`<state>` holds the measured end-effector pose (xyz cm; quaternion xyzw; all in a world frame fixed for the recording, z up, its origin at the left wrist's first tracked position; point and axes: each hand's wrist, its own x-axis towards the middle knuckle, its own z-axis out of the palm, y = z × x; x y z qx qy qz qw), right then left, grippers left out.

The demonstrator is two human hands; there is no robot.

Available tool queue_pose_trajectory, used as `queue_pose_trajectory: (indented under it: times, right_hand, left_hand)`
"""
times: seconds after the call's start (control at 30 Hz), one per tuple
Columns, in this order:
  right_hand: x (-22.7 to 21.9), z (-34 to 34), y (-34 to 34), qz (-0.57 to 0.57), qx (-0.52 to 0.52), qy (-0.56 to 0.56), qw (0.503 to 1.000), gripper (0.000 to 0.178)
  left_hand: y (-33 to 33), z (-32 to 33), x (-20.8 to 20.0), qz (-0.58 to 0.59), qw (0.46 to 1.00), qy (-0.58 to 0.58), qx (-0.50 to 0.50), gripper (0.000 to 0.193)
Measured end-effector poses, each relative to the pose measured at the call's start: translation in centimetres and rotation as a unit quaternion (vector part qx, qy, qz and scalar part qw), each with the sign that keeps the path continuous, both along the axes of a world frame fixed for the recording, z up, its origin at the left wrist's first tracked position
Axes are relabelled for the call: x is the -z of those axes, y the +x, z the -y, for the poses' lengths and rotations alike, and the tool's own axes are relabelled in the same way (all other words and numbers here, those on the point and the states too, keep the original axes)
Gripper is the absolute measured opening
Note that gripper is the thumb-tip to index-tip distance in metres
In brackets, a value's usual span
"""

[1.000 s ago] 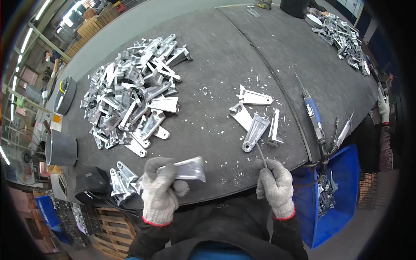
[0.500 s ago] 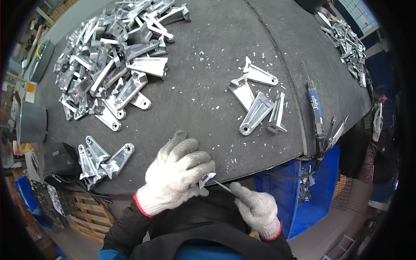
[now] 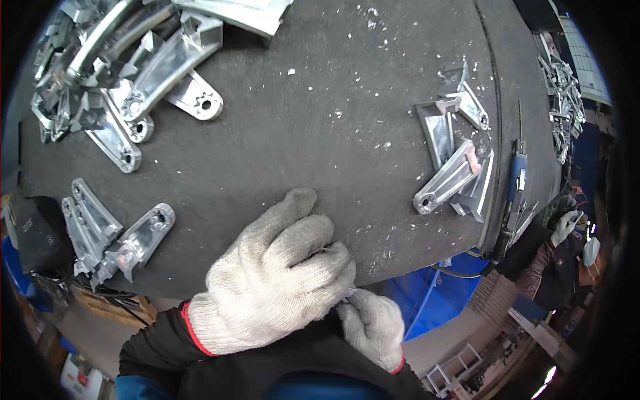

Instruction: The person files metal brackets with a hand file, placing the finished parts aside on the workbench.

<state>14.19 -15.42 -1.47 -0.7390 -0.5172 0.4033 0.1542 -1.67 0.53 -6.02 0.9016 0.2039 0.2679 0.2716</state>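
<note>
My left hand [image 3: 277, 280], in a white knit glove with a red cuff, is closed with its fingers curled around a metal bracket almost wholly hidden beneath them. A small bright sliver [image 3: 351, 292] shows between the two hands. Close against it, my right hand [image 3: 373, 328], gloved alike, is closed too; the thin metal tool that stuck out of it earlier is now hidden. Left of my hands lie several silver brackets [image 3: 148, 235] in a small group. To the right, several more brackets [image 3: 448, 179] lie together on the dark tabletop [image 3: 267, 147].
A big heap of brackets [image 3: 172, 63] fills the far left. A blue-and-black power tool [image 3: 517, 180] lies at the right, with another bracket pile [image 3: 563, 93] beyond. Metal chips dot the table. A blue bin [image 3: 427, 293] stands below the edge. Another person [image 3: 567, 253] is at the far right.
The view has come nearer the table and turned. My hands have drawn together, and the thin tool and the bracket between them have gone mostly out of sight.
</note>
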Motion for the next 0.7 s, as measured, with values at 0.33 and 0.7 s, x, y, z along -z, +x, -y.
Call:
queue_pose_trajectory:
  times: [0.33,0.7]
  right_hand:
    - [-2.4,-1.1,1.1,-0.218,0.131,-0.176,0.951,0.024]
    - [-3.0,-3.2,1.1,-0.225,0.153,-0.242,0.931,0.023]
  left_hand:
    - [0.6,0.4,0.4,0.002,0.999,-0.046,-0.027,0.035]
    - [0.5,-0.2,0.7,0.010,1.000,0.013,0.003,0.038]
